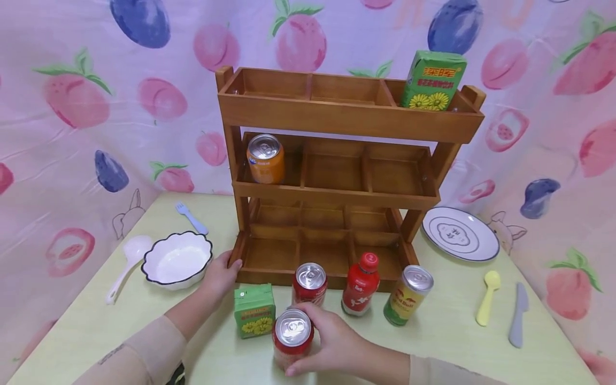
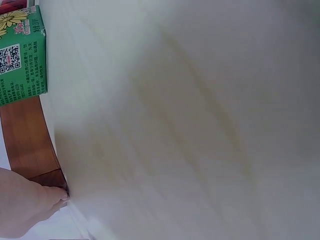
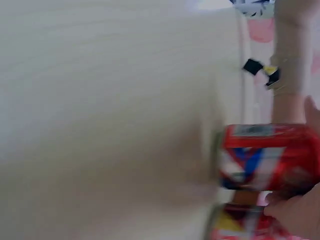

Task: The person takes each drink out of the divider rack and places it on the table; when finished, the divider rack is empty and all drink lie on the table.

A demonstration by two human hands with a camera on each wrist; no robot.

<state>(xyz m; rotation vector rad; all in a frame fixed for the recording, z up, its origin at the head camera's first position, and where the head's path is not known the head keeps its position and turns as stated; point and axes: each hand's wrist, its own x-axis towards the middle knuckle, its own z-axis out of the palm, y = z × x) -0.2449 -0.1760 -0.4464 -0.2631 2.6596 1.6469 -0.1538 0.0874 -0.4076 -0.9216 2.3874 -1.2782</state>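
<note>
My right hand (image 1: 334, 339) grips a red soda can (image 1: 292, 330) from its right side, near the front of the table. In the right wrist view this can (image 3: 260, 156) appears close beside a second red can (image 3: 242, 225). At the lower left corner of a three-tier wooden rack (image 1: 332, 195), my left hand (image 1: 221, 275) holds the frame's edge, thumb toward the inside. A green drink carton (image 1: 255, 313) stands between my hands. Before the rack are the other red can (image 1: 310, 286), a red bottle (image 1: 361, 286) and a gold-and-green Red Bull can (image 1: 408, 297).
An orange can (image 1: 266, 163) sits in the middle tier's left compartment, another green carton (image 1: 433, 80) in the top right one. Left are a scalloped bowl (image 1: 178, 259), a white ladle (image 1: 130, 256) and a blue fork (image 1: 191, 216); right, a plate (image 1: 474, 248), yellow spoon (image 1: 487, 299) and grey knife (image 1: 518, 315).
</note>
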